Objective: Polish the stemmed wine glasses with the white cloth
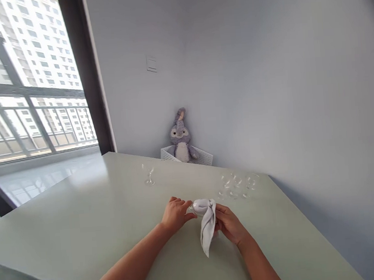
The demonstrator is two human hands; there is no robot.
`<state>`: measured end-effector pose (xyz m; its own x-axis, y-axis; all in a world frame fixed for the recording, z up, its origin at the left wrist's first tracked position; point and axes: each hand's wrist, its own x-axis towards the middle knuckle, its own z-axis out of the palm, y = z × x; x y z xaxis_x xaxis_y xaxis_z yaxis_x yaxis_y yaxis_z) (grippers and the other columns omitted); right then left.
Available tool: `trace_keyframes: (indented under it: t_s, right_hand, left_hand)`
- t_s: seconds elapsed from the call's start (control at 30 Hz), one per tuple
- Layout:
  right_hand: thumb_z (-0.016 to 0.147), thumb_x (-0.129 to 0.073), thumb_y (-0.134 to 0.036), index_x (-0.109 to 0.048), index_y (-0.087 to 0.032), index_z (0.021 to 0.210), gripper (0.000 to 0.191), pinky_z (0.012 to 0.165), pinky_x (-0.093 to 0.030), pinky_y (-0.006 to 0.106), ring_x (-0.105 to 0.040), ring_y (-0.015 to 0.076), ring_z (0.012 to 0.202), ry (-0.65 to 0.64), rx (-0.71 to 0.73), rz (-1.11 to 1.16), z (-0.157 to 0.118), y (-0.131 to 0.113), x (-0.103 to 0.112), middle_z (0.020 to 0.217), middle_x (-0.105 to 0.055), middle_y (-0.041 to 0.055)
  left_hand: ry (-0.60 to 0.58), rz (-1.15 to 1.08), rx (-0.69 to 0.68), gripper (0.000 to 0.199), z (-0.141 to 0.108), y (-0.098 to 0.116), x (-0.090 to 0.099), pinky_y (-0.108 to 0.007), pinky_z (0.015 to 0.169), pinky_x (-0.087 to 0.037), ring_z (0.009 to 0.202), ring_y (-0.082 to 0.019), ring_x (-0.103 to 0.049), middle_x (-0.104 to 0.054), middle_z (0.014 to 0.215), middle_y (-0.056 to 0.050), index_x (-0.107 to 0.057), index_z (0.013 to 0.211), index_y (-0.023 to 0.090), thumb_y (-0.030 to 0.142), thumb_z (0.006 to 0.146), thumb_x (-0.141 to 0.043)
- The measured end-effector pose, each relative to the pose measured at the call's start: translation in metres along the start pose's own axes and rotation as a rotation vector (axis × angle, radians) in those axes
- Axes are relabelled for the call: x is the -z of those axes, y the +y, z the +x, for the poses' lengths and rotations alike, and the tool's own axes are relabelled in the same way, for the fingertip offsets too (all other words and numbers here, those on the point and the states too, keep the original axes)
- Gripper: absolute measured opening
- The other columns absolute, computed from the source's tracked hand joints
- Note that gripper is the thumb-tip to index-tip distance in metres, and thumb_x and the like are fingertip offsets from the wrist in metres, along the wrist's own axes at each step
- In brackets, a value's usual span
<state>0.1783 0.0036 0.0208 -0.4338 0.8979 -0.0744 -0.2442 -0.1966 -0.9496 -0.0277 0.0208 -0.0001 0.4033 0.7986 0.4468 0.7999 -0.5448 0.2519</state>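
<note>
Near the middle of the pale green table (115, 210), my left hand (177, 214) has its fingers and thumb round the base end of a clear glass (191, 208) lying sideways. A white cloth (208, 224) is stuffed into the glass's bowl and hangs down from it. On the right side, my right hand (230, 224) grips the cloth at the bowl's opening; some of its fingers are hidden behind the cloth.
One stemmed glass (149, 176) stands at the back left of the table. Several more glasses (237, 183) stand together at the back right. Behind the table edge, a plush rabbit (181, 142) sits in a white basket (204, 156) by the wall.
</note>
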Motion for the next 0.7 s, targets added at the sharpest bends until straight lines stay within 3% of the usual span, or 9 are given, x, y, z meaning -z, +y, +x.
trace_keyframes:
  t_s: [0.23,0.4,0.53,0.7]
  right_hand:
    - [0.077,-0.057,-0.045,-0.061,-0.018,0.090,0.031,0.044,-0.041,0.024,-0.049,0.0115,0.048,-0.014,-0.012,0.040,-0.001,0.007,0.005,0.058,-0.054,-0.0009]
    - [0.077,-0.056,-0.049,-0.059,-0.017,0.083,0.033,0.046,-0.039,0.025,-0.056,0.0164,0.056,0.039,0.000,-0.067,0.004,0.015,0.005,0.062,-0.059,0.0034]
    - [0.078,-0.056,-0.047,-0.056,-0.018,0.084,0.030,0.046,-0.038,0.023,-0.057,0.0147,0.054,0.089,0.020,-0.083,0.006,0.017,0.005,0.062,-0.060,0.0013]
    - [0.078,-0.055,-0.048,-0.057,-0.016,0.084,0.033,0.048,-0.039,0.022,-0.058,0.0140,0.055,0.056,0.001,-0.116,0.006,0.015,0.004,0.062,-0.061,0.0024]
  left_hand:
    - [0.014,0.027,0.002,0.049,-0.003,0.001,-0.006,-0.031,0.066,-0.032,0.065,-0.018,-0.057,-0.063,0.066,-0.004,-0.060,0.093,0.021,0.064,0.072,-0.047]
    - [0.020,0.046,0.014,0.052,-0.004,-0.002,-0.011,-0.031,0.066,-0.032,0.064,-0.018,-0.057,-0.063,0.063,-0.005,-0.061,0.093,0.020,0.065,0.073,-0.044]
    - [0.011,0.056,0.020,0.053,-0.004,-0.001,-0.013,-0.031,0.065,-0.033,0.064,-0.017,-0.058,-0.064,0.064,-0.004,-0.061,0.094,0.021,0.066,0.072,-0.044]
    - [-0.008,0.081,0.035,0.053,-0.005,-0.001,-0.014,-0.030,0.067,-0.034,0.065,-0.017,-0.057,-0.064,0.065,-0.002,-0.061,0.094,0.022,0.067,0.069,-0.047]
